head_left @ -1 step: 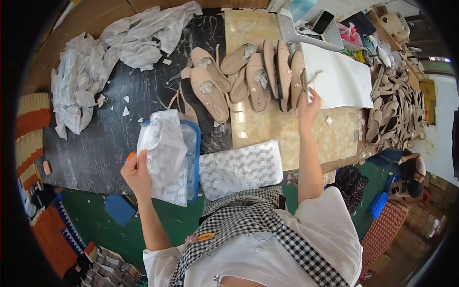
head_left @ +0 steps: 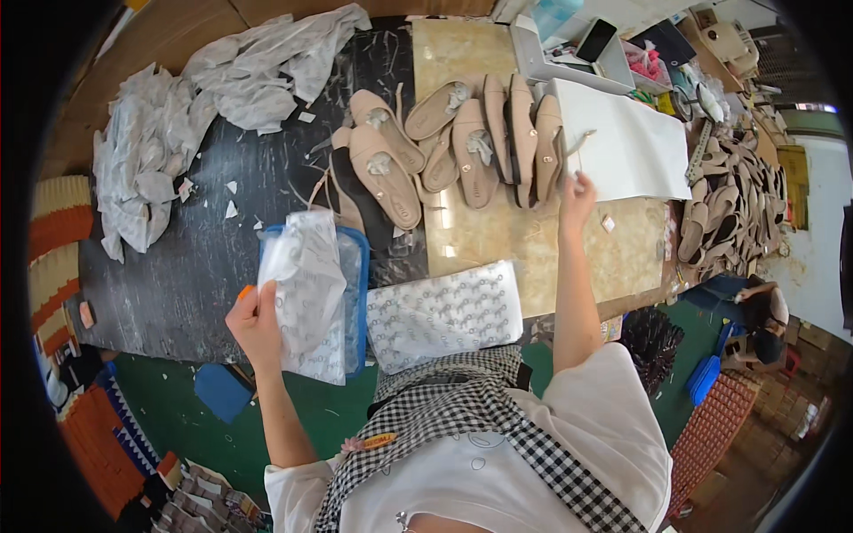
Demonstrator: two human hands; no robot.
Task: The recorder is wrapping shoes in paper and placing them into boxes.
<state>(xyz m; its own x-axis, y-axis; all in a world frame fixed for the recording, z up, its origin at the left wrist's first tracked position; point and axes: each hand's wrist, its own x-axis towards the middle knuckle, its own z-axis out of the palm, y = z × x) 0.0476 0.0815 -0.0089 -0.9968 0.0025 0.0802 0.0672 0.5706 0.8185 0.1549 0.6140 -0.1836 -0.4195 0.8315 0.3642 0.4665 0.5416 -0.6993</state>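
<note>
My left hand [head_left: 253, 324] pinches the left edge of a thin white printed wrapping sheet [head_left: 311, 306], which looks like tissue paper. That sheet hangs over a blue tray [head_left: 362, 266] at the table's front edge. At the right, my right hand [head_left: 577, 202] has its fingers drawn together beside the rightmost beige shoe [head_left: 549, 147]. A thin strap [head_left: 582, 142] stands out just above those fingertips; what they hold, if anything, is too small to make out. Several beige slingback shoes [head_left: 386, 178] sit in a row leftward, some stuffed with crumpled paper.
A stack of printed sheets [head_left: 444, 311] lies before me, against my apron. Crumpled white paper [head_left: 142, 160] covers the far left. A white sheet [head_left: 622, 142] lies on the right, near a grey bin [head_left: 533, 58]. Many shoes [head_left: 742, 200] are piled beyond; another person [head_left: 764, 311] is there.
My right hand has drawn slightly back toward me from the rightmost shoe, its fingers closer together. The sheet in my left hand has shifted slightly.
</note>
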